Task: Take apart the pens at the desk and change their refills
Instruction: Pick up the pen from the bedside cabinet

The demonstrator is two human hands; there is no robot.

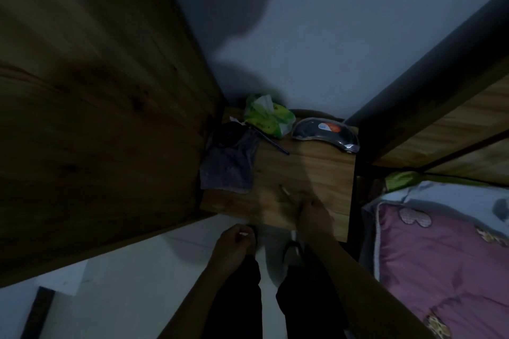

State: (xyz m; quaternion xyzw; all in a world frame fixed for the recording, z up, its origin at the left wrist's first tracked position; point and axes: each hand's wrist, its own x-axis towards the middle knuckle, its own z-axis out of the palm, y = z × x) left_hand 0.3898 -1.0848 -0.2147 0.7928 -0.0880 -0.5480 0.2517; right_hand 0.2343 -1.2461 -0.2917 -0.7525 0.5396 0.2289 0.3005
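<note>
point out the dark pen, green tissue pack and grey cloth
dark pen (271,141), head view, middle of its barrel
green tissue pack (268,118), head view, centre of the wrapper
grey cloth (230,166), head view, middle of the fabric

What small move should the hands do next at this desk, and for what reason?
Probably the right hand should pinch the thin pale stick lying on the desk at its fingertips and carry it to the left hand, which curls round a small pale thing off the desk edge. The picture hides whether it is a refill.
</note>
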